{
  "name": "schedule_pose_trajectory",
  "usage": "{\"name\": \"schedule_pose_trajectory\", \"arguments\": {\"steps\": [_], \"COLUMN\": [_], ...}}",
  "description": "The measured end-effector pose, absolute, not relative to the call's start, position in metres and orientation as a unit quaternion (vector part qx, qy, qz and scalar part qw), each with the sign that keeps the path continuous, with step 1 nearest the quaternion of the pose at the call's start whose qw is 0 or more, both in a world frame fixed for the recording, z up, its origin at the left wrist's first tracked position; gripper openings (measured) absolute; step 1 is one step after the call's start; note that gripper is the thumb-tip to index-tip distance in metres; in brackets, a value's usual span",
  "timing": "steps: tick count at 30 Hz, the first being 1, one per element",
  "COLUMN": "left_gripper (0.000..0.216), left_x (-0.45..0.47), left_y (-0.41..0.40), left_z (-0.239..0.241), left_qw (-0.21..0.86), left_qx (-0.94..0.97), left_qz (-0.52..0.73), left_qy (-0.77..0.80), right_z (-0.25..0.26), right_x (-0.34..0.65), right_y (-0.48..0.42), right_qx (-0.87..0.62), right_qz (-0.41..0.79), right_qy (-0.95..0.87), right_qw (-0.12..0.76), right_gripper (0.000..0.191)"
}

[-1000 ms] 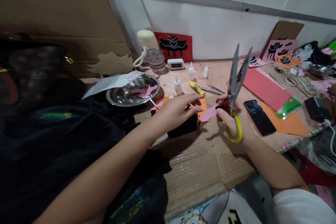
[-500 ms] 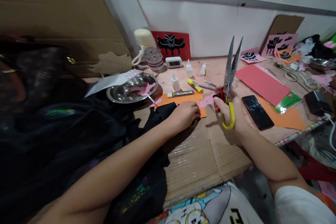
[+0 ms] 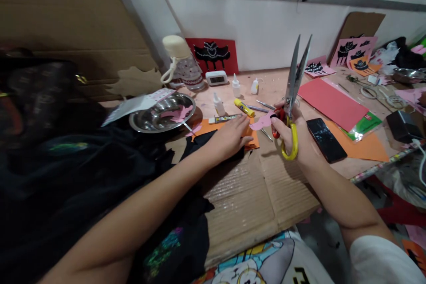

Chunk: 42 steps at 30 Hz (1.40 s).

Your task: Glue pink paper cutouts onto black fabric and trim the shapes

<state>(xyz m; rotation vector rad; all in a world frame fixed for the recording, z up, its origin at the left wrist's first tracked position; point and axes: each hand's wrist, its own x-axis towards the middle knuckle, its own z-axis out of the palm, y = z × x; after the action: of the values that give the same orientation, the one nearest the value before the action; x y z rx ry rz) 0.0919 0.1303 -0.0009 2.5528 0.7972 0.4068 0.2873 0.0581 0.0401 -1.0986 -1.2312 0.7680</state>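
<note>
My right hand [image 3: 296, 135] grips a pair of scissors [image 3: 294, 84] by its yellow and red handles, blades pointing up and slightly apart. The same hand pinches a pink paper cut-out [image 3: 262, 121] beside the handles. My left hand [image 3: 229, 140] lies flat, fingers stretched, on a black piece of fabric [image 3: 203, 140] over an orange sheet [image 3: 248, 135] on the cardboard mat [image 3: 253, 195]. A steel bowl [image 3: 163, 115] with pink cut-outs stands left of that hand.
A black phone [image 3: 324, 139], red sheet [image 3: 331, 103] and more orange paper [image 3: 364, 146] lie right of the scissors. Small glue bottles [image 3: 236, 85], a yellow glue stick [image 3: 244, 108], a white clock [image 3: 216, 78] and a capped bottle [image 3: 179, 60] stand behind. Black clothing [image 3: 83, 177] covers the left.
My left hand came down from the air onto the black fabric and now rests there with fingers spread. The scissors stayed upright in my right hand, shifting slightly.
</note>
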Motion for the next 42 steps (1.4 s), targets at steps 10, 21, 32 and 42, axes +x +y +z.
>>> {"name": "schedule_pose_trajectory", "arguments": {"steps": [10, 21, 32, 42], "left_gripper": [0.1, 0.073, 0.069, 0.063], "left_x": [0.086, 0.08, 0.06, 0.094], "left_y": [0.072, 0.043, 0.085, 0.143], "left_z": [-0.031, -0.016, -0.032, -0.02], "left_qw": [0.203, 0.306, 0.205, 0.151], "left_qx": [0.961, 0.933, 0.95, 0.932], "left_qz": [0.012, 0.137, 0.158, 0.166], "left_qy": [0.186, 0.132, 0.176, 0.285], "right_z": [0.035, 0.032, 0.036, 0.038], "right_x": [0.291, 0.29, 0.286, 0.29], "right_y": [0.062, 0.063, 0.061, 0.059], "right_qx": [-0.483, -0.477, -0.479, -0.478], "right_qz": [0.342, 0.341, 0.339, 0.331], "right_qy": [-0.531, -0.53, -0.532, -0.544], "right_qw": [0.607, 0.612, 0.611, 0.604], "right_gripper": [0.031, 0.031, 0.029, 0.029]}}
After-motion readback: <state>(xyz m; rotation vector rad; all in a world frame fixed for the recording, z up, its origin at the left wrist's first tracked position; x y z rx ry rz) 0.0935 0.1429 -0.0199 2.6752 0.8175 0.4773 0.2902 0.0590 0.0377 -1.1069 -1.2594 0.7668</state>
